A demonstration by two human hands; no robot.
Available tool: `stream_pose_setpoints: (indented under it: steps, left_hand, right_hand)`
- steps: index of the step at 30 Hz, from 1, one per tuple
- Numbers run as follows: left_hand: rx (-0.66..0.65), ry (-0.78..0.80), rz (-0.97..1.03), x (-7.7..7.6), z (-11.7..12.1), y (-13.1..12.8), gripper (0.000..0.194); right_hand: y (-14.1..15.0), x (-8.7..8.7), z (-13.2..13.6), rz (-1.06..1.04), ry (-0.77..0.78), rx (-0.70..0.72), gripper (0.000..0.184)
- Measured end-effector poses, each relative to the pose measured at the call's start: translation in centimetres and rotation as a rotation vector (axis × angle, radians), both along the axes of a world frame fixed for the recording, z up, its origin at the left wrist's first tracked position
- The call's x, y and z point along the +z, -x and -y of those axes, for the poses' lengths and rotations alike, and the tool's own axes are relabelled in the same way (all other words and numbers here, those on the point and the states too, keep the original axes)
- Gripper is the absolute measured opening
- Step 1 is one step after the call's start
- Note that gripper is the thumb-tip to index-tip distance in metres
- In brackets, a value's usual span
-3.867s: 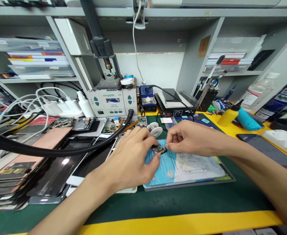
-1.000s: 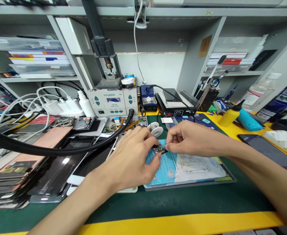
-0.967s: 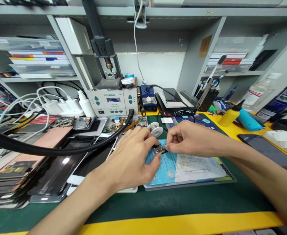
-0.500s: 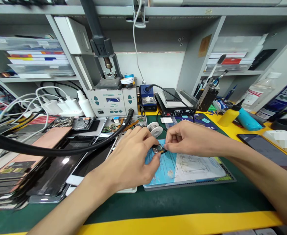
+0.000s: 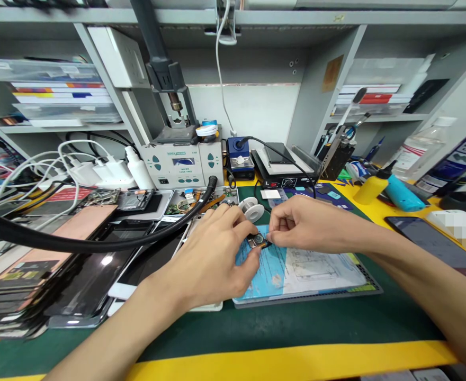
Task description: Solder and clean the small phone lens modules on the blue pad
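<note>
Between my hands, over a blue and white printed sheet [image 5: 316,270], is a small dark electronic part [image 5: 258,239] with a round centre, perhaps a camera module. My left hand [image 5: 221,254] grips this part at its left side between thumb and fingertips. From the right, the curled fingers of my right hand [image 5: 296,225] pinch at the part's right edge. Whether they hold the part itself or something tiny there, I cannot make out. A white spool [image 5: 252,210] stands just behind my fingertips.
A thick black hose [image 5: 98,243] arches across the left from a rework station [image 5: 183,166]. Stacked phone parts [image 5: 22,275] fill the left side. On the right are a yellow bottle [image 5: 372,188], a blue tube [image 5: 403,193] and a dark phone [image 5: 427,243].
</note>
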State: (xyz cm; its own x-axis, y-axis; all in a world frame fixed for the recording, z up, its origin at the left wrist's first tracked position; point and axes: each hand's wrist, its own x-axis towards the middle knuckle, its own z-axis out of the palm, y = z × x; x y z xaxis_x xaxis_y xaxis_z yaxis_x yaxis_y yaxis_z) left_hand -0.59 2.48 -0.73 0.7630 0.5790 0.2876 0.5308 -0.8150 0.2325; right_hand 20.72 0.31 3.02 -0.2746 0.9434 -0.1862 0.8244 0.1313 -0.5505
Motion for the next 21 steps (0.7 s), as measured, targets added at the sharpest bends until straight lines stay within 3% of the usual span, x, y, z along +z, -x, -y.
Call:
stream_pose_setpoints:
  steps: [21]
  left_hand:
    - [-0.002, -0.010, 0.001, -0.07, 0.01, 0.01, 0.026]
  right_hand:
    - [-0.12, -0.17, -0.04, 0.004, -0.005, 0.015, 0.015]
